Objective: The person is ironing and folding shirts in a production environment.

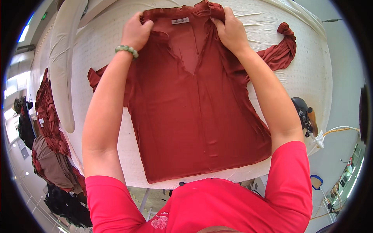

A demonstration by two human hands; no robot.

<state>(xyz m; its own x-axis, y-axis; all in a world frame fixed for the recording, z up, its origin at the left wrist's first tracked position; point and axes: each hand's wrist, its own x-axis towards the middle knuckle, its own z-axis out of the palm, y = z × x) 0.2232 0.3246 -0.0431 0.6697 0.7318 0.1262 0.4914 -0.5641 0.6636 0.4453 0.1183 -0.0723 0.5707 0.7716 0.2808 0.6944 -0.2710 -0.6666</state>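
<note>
A dark red blouse (pixel 186 116) with a V neckline lies spread over the pale padded table, its hem toward me. My left hand (pixel 136 30) grips the blouse near the left shoulder, fingers closed round the cloth. At the opposite shoulder my right hand (pixel 232 32) pinches the fabric the same way. Between them, a small pale label (pixel 180 20) shows inside the back of the neck. One sleeve (pixel 283 50) lies bunched on the right, beyond my right forearm. Part of the other sleeve (pixel 96 77) sticks out beside my left forearm. A green bead bracelet circles my left wrist.
A black iron (pixel 304 112) with a brown handle stands at the table's right edge, near a pale cord (pixel 342 129). Along the left runs a long white padded arm (pixel 62 70). Dark red and brown garments (pixel 52 159) hang beyond it.
</note>
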